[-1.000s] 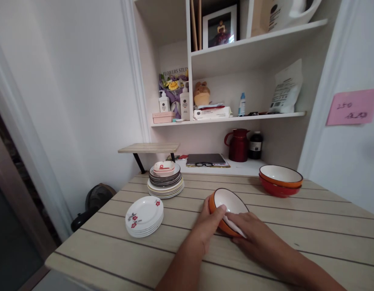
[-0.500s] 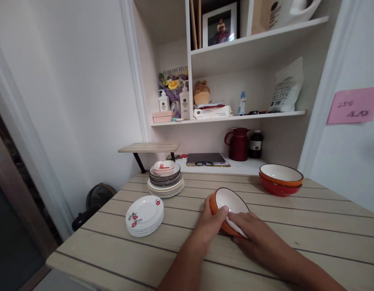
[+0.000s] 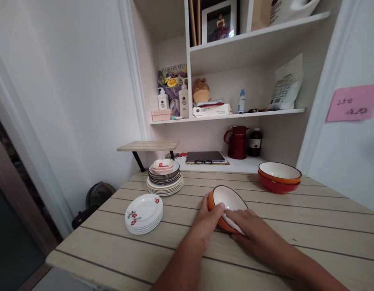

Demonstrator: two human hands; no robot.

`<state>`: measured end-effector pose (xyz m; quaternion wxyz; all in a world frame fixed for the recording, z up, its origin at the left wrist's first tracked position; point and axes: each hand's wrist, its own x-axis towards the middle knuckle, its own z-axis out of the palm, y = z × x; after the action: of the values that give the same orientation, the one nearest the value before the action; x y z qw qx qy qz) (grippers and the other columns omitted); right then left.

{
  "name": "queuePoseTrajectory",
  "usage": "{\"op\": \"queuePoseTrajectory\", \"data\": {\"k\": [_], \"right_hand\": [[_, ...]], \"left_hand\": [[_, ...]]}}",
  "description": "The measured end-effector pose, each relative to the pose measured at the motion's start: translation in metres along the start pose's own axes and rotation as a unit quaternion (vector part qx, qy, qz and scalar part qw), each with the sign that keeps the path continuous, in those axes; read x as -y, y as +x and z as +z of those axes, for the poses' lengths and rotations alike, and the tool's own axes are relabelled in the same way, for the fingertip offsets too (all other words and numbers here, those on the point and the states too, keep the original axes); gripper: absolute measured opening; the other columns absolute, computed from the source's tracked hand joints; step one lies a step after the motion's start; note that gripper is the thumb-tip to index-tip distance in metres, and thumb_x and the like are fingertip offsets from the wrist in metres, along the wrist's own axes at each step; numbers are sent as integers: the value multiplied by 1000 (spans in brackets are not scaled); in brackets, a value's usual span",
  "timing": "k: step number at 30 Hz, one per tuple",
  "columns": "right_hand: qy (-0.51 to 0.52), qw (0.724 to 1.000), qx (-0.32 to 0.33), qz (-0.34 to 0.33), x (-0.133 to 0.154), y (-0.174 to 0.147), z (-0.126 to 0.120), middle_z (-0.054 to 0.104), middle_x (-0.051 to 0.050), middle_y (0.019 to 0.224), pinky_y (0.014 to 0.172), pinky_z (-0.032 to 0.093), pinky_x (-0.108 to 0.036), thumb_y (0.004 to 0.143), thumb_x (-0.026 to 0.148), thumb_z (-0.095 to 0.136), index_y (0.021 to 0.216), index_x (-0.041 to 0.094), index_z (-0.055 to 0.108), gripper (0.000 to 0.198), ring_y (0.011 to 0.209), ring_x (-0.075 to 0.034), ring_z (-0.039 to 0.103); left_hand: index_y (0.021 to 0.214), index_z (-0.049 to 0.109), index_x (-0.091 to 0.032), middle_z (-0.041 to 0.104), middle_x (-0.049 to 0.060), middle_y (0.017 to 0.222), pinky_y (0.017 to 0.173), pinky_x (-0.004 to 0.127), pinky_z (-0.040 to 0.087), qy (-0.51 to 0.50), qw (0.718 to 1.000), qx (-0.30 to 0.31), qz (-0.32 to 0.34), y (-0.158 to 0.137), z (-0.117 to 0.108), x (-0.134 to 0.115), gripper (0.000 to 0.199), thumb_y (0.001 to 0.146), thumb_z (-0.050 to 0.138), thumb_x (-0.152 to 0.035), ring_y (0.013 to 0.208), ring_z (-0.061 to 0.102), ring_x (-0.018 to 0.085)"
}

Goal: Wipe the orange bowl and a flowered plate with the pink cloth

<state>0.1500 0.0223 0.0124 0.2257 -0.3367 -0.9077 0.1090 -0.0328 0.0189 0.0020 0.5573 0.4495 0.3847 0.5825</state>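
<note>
An orange bowl [image 3: 229,197] with a white inside and dark rim is tilted on the table in front of me. My left hand [image 3: 207,217] grips its left side, thumb over the rim. At the bowl's near right edge, my right hand [image 3: 249,227] closes round a white cloth or tissue [image 3: 233,222], pressing it over the rim; the fingertips underneath are hidden. Left of my hands lies a stack of white plates [image 3: 144,214] with red flowers. Farther right, another orange bowl [image 3: 279,173] sits in a red bowl [image 3: 277,185].
Behind the flowered plates stands a taller stack of plates [image 3: 165,190] topped by small pinkish dishes [image 3: 163,165]. A small raised wooden shelf [image 3: 148,146] is at the back left. A laptop [image 3: 205,156], glasses [image 3: 203,162], red jug [image 3: 237,142] and dark bottle [image 3: 255,142] line the back.
Both hands keep their hold on the orange bowl, with barely any movement. The whole view has shifted slightly.
</note>
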Motion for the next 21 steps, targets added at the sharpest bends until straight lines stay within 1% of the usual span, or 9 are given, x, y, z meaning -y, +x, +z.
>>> {"op": "queuePoseTrajectory", "data": {"k": [2,6,8,11,13,15,18,19,21], "right_hand": [[-3,1000,-5,-7,-2,0,0,74,-5,119,96,49,-45,85,12,58,129,32,61,48,106,-28,66],[-5,999,-1,-32,-10,-1,-4,72,-4,120,98,49,-44,80,7,59,138,35,58,64,111,-27,64],[-18,999,5,-50,-14,-2,-7,72,-4,123,99,48,-44,80,4,56,136,36,60,64,111,-27,64],[-46,996,-5,-71,-15,-2,-9,74,-4,121,103,44,-49,86,4,51,134,35,61,58,109,-27,66],[-54,996,-15,-65,-14,-2,-7,74,-5,115,101,44,-49,87,4,50,137,33,59,58,105,-26,67],[-51,997,-20,-52,-13,-2,-3,74,-5,109,98,46,-47,86,4,52,137,31,58,58,101,-25,67],[-42,998,-27,-45,-14,-1,3,74,-4,104,97,45,-48,87,6,51,131,30,59,50,94,-24,67],[-39,998,-30,-44,-14,0,5,74,-3,103,98,44,-49,88,6,51,129,30,59,48,93,-24,67],[-34,998,-38,-40,-13,1,8,75,-4,101,98,44,-49,88,6,50,127,29,59,46,92,-24,67]], "left_hand": [[141,57,-22,70,11,136,111,43,46,-20,1000,-11,0,0,1,-2,67,79,77,-37,128,62,32],[137,61,-20,72,11,134,110,45,46,-39,999,-10,-7,0,0,-6,68,72,79,-31,127,63,34],[136,62,-20,72,11,133,111,46,46,-41,999,-1,-10,0,-1,-7,67,71,79,-31,127,63,35],[137,61,-21,70,11,138,114,46,44,-45,999,19,-17,0,-3,-7,66,75,79,-35,132,60,35],[141,57,-22,67,11,143,116,45,42,-40,999,24,-16,1,-4,-5,68,80,79,-43,136,57,33],[149,49,-24,63,12,147,118,45,40,-32,999,26,-12,2,-5,-1,79,82,80,-51,138,56,32],[158,35,-27,58,13,153,119,43,39,-31,999,41,-12,1,-5,2,102,75,86,-57,140,54,32],[160,32,-27,57,13,154,119,43,39,-35,998,48,-13,0,-4,2,107,73,88,-57,141,54,32],[161,31,-27,57,13,153,119,44,39,-42,998,50,-10,-3,-3,0,109,73,88,-56,140,54,33]]}}
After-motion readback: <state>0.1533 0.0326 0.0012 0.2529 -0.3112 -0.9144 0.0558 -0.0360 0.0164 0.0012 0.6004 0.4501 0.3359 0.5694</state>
